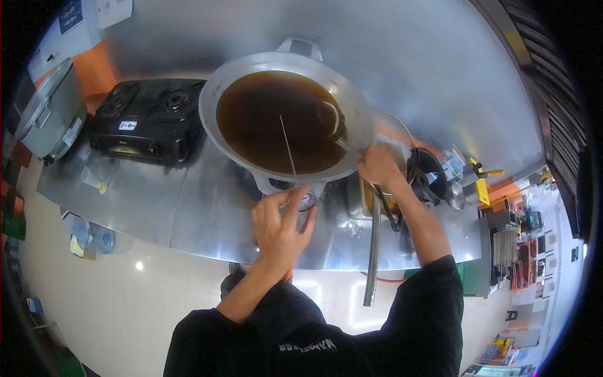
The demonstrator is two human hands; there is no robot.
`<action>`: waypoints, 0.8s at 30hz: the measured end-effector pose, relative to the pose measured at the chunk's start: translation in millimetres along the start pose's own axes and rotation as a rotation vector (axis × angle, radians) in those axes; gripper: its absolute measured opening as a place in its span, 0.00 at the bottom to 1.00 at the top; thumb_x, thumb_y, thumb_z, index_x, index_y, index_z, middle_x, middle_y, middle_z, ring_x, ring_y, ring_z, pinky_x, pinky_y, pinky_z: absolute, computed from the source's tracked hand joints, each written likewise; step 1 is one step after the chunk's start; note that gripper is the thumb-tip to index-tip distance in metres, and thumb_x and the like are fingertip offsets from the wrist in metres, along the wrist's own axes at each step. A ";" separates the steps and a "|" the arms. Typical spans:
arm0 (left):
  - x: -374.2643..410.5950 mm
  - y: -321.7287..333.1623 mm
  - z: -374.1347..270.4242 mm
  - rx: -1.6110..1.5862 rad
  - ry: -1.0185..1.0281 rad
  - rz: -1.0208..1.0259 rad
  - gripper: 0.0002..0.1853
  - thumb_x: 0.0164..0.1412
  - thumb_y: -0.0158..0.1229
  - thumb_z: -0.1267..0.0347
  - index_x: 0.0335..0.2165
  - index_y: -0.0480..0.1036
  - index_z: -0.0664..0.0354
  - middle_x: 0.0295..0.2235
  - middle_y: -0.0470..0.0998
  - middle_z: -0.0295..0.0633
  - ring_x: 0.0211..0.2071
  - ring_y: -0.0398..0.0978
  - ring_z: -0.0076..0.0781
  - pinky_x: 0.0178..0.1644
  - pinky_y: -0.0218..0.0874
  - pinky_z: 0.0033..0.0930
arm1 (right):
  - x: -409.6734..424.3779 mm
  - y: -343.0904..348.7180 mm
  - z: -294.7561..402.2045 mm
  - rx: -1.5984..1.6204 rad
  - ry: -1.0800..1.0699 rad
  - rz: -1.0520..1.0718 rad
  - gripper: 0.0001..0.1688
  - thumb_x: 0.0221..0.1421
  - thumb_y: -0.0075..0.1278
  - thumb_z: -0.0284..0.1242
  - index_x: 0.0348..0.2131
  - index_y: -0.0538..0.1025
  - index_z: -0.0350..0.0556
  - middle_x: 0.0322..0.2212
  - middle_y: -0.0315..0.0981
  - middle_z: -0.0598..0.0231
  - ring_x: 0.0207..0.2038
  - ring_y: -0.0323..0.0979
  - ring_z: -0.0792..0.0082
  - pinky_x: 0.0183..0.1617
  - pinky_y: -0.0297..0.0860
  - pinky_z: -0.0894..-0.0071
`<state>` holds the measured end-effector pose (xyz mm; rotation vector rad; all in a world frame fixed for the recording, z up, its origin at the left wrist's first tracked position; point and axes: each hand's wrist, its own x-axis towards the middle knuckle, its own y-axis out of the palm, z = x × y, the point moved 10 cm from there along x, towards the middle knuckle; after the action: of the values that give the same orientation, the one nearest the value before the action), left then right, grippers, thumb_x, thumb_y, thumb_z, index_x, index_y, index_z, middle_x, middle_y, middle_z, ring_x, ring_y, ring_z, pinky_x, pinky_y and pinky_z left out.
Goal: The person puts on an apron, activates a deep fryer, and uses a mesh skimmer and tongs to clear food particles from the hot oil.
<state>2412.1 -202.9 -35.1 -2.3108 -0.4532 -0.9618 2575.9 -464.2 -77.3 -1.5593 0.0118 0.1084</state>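
A large metal wok point(287, 174) with loop handles holds dark brown liquid point(268, 118). At its near rim my left hand point(282, 226) grips the round dial of a probe thermometer point(307, 201), whose thin stem point(286, 143) reaches over the liquid. By the wok's right rim, my right hand point(380, 167) is closed on the handle of a metal utensil point(346, 143); its curved end is partly in the liquid, so its kind is unclear. Below that hand a long metal handle point(372, 254) juts past the counter's front edge.
A black two-burner gas stove point(146, 122) and a large lidded cooker point(54, 118) stand left on the steel counter point(212, 212). Near them lies a small clear plastic cup point(92, 180). At right are a metal tray point(355, 200), black tongs point(388, 209) and a black pan point(431, 174).
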 end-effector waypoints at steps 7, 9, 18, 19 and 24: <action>1.5 -2.5 0.7 -0.029 -0.007 0.016 0.27 0.41 0.68 0.72 0.45 0.74 0.55 0.39 0.70 0.40 0.40 0.67 0.37 0.45 0.54 0.40 | -7.2 -0.3 65.5 0.236 -0.113 0.055 0.20 0.52 0.46 0.35 0.36 0.77 0.36 0.33 0.73 0.36 0.40 0.70 0.38 0.48 0.66 0.51; 1.4 -3.2 1.6 -0.027 -0.017 0.021 0.27 0.42 0.68 0.72 0.45 0.73 0.55 0.39 0.70 0.40 0.40 0.67 0.37 0.46 0.54 0.40 | -2.5 2.5 78.7 0.287 -0.205 0.040 0.19 0.53 0.46 0.34 0.37 0.78 0.38 0.31 0.74 0.38 0.37 0.72 0.40 0.44 0.67 0.52; -2.3 -6.7 2.5 -0.007 -0.020 -0.035 0.24 0.44 0.67 0.69 0.44 0.73 0.51 0.39 0.72 0.36 0.39 0.69 0.34 0.42 0.56 0.37 | -8.5 5.9 113.5 0.675 -0.009 0.243 0.21 0.55 0.47 0.33 0.45 0.76 0.39 0.20 0.72 0.53 0.19 0.69 0.64 0.25 0.67 0.65; -2.0 -6.7 2.1 -0.007 -0.017 -0.031 0.24 0.44 0.67 0.69 0.44 0.73 0.51 0.39 0.72 0.36 0.39 0.69 0.34 0.42 0.56 0.37 | -7.9 5.2 115.3 0.723 -0.020 0.230 0.21 0.55 0.48 0.33 0.45 0.76 0.38 0.18 0.70 0.56 0.17 0.66 0.68 0.22 0.64 0.66; -3.6 -4.9 2.8 -0.017 -0.018 -0.042 0.24 0.45 0.67 0.69 0.44 0.73 0.51 0.39 0.73 0.35 0.40 0.69 0.34 0.43 0.56 0.37 | -5.5 11.0 111.1 0.888 0.014 0.214 0.23 0.55 0.50 0.34 0.47 0.75 0.37 0.14 0.65 0.66 0.14 0.59 0.76 0.16 0.57 0.69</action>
<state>2408.6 -197.7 -37.4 -2.3355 -0.5049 -0.9687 2562.8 -353.6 -86.4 -0.6672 0.2106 0.2256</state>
